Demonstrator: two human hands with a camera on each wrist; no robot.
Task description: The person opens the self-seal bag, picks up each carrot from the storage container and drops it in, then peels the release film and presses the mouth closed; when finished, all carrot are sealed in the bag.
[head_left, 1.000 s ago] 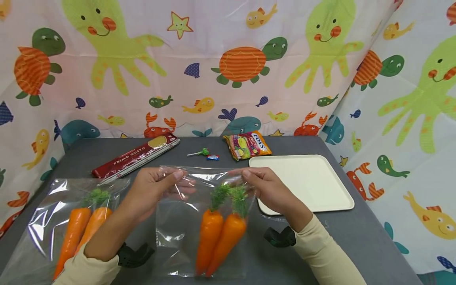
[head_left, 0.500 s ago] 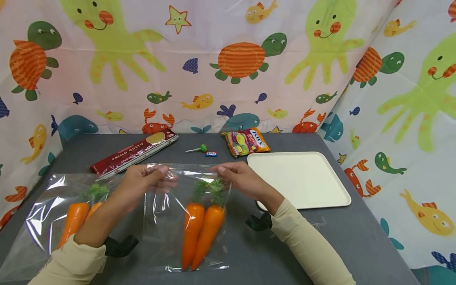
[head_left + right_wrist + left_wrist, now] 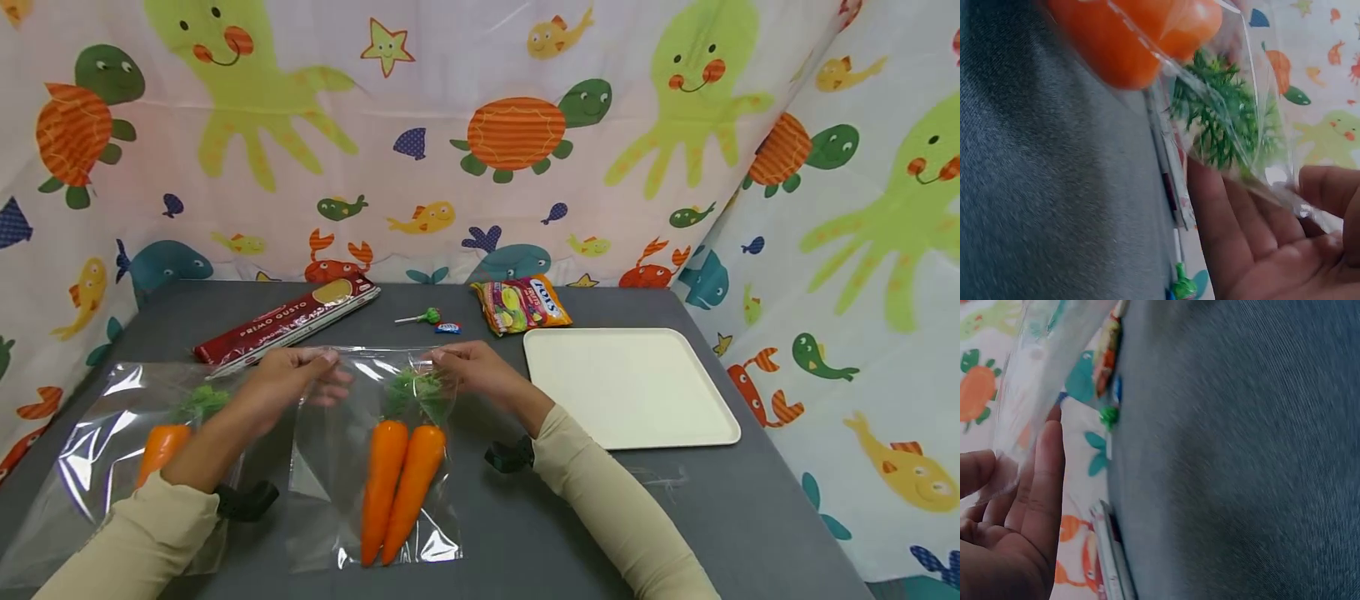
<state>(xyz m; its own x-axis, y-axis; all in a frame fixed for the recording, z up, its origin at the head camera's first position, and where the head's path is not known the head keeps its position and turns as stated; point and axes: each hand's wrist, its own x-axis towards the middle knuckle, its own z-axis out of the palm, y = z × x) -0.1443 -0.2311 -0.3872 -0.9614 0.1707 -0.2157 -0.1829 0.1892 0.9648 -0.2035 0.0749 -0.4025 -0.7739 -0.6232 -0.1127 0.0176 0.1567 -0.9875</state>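
Both hands hold up a clear plastic bag (image 3: pixel 322 467) by its top corners. Inside it hang two orange carrots (image 3: pixel 384 479) with green tops. My left hand (image 3: pixel 296 379) pinches the upper left corner between thumb and fingers; the left wrist view shows the film (image 3: pixel 1035 381) under the thumb. The upper right corner is pinched by my right hand (image 3: pixel 476 371), and in the right wrist view the feathery green top (image 3: pixel 1222 112) sits just beyond the fingers. A second clear bag (image 3: pixel 90 467) with carrots (image 3: pixel 161 450) lies at the left, partly hidden by the left forearm.
A long dark red packet (image 3: pixel 281 325) lies at the back left. Near the back middle are a green lollipop (image 3: pixel 430 316), a small blue sweet (image 3: pixel 448 328) and an orange candy bag (image 3: pixel 522 305). To the right lies a cream tray (image 3: pixel 633 387). A patterned curtain hangs behind.
Both hands and the held bag of carrots have moved left, away from the tray, and the hands are closer together. The other things on the table stay where they were.
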